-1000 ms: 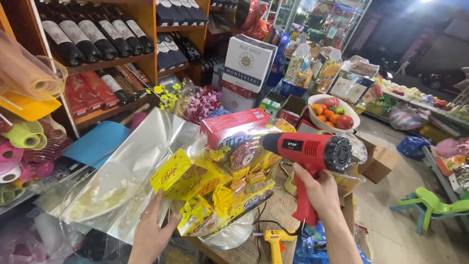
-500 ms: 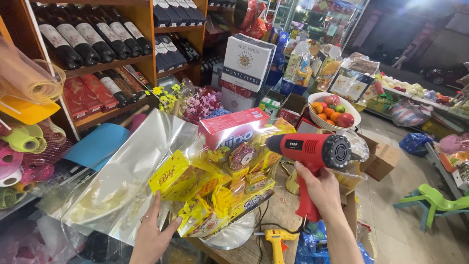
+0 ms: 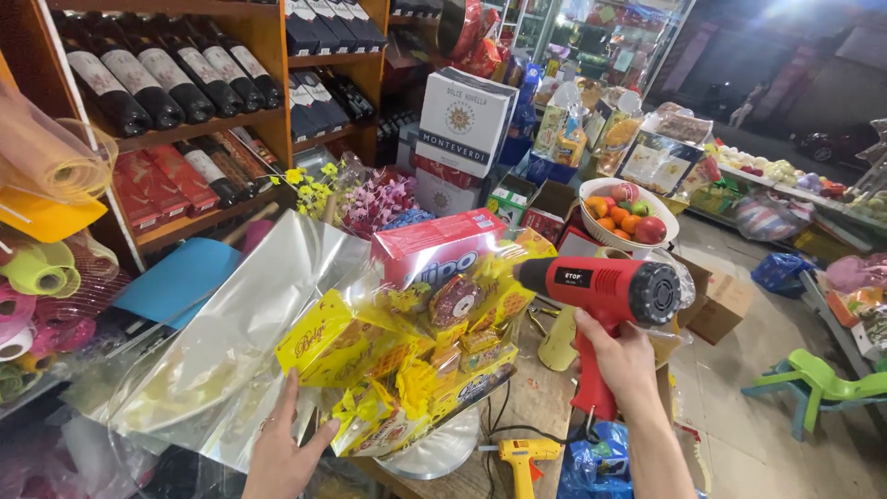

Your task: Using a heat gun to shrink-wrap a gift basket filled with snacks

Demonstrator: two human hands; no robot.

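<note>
Two hands are in view at the near edge. The right hand (image 3: 621, 362) is closed around the grip of one red heat gun (image 3: 605, 294), held upright with its black nozzle pointing left at the snack bundle (image 3: 420, 346); nozzle and wrap are just apart. The left hand (image 3: 282, 453) is open, fingers spread, pressed flat against the near underside of the bundle's clear film (image 3: 231, 342). It grips nothing.

The bundle sits at centre on the counter (image 3: 536, 407), on one round silver base (image 3: 434, 451). Its contents, all inside the film:
- one red and white biscuit box (image 3: 434, 248) on top;
- one yellow box (image 3: 319, 344) at the left;
- several smaller yellow packets below, too crowded to count.

The film fans out loose to the left in a wide sheet.

On the counter, near and right of the base, lies one yellow glue gun (image 3: 525, 455) with a black cord beside it.

Far and right of the heat gun stands one white bowl (image 3: 628, 211) holding about seven pieces of fruit, orange, red and green.

At left, a wooden shelf (image 3: 268, 55) carries dark bottles (image 3: 157, 79) lying on their sides in at least two tiers; the count is not clear. Rolls of ribbon (image 3: 32, 273) hang at the far left. One white carton (image 3: 465, 120) stands behind the bundle. One green plastic chair (image 3: 813, 383) stands on the floor at right.
</note>
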